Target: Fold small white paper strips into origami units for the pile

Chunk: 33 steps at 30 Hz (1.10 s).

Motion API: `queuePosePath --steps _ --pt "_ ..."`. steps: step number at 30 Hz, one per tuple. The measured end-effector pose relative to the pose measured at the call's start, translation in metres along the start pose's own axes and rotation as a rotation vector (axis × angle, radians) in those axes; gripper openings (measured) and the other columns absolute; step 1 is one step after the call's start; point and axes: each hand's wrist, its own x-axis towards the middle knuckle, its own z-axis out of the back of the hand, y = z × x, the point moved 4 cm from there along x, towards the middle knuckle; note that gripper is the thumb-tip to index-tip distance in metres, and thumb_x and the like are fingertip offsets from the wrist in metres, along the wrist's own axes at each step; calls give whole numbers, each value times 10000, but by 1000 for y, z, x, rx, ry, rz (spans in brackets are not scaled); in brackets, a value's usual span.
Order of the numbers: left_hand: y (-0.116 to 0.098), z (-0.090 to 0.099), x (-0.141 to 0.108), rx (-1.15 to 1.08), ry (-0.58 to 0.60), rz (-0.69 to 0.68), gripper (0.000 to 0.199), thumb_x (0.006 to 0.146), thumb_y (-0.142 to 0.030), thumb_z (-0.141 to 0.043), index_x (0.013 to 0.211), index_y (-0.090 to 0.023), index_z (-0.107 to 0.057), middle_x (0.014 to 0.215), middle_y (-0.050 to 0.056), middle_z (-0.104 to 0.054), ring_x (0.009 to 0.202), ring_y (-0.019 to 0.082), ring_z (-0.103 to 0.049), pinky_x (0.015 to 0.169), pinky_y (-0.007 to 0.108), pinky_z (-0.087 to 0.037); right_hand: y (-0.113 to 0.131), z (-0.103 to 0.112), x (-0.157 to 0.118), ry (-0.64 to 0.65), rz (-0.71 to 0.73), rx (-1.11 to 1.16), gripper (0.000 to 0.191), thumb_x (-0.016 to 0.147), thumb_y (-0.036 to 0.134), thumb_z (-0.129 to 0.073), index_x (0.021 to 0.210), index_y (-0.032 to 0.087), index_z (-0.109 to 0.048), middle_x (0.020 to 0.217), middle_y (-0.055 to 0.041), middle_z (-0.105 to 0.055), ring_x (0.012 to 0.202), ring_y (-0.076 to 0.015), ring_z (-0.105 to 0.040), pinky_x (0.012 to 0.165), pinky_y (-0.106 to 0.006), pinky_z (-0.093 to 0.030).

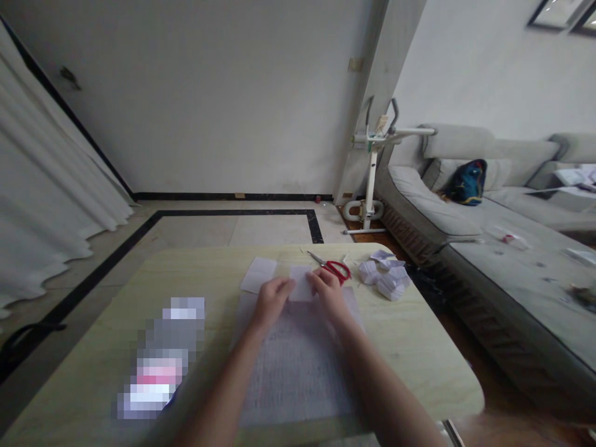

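The small paper (300, 285) is a pale, plain, roughly rectangular piece, flat and faintly lilac in the dim light, raised over the top end of a large sheet (298, 372) at the middle of the table. The left hand (274, 297) pinches its left edge between thumb and fingers, and the right hand (327, 287) pinches its right side in the same way. The large sheet carries rows of faint marks (too blurred to read) and lies partly beneath both forearms. Another paper piece (259, 274) lies just beyond the left hand.

The table (419, 354) has a light, yellowish top with soft streaks like wood grain and rounded corners. Scissors (336, 269) with red looped handles and metal blades lie just past the right hand; further right sits a loose cluster of creased paper scraps (393, 282). On the left is a pixelated oblong item (161, 360).

Beyond are a plain wall (233, 99), glossy floor tiles with a black border, a pleated white curtain (51, 186), a white exercise machine (371, 180) and a grey cushioned sofa (503, 267) bearing a blue bag (469, 182).
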Motion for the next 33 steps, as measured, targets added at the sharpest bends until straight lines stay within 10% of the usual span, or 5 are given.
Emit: queuePosePath --steps 33 --pt "-6 12 3 35 -194 -95 297 749 -407 -549 594 -157 -589 541 -29 -490 547 126 -430 520 212 -323 2 -7 -1 111 88 -86 283 809 403 -540 632 182 -536 552 17 -504 519 -116 -461 502 -230 -346"
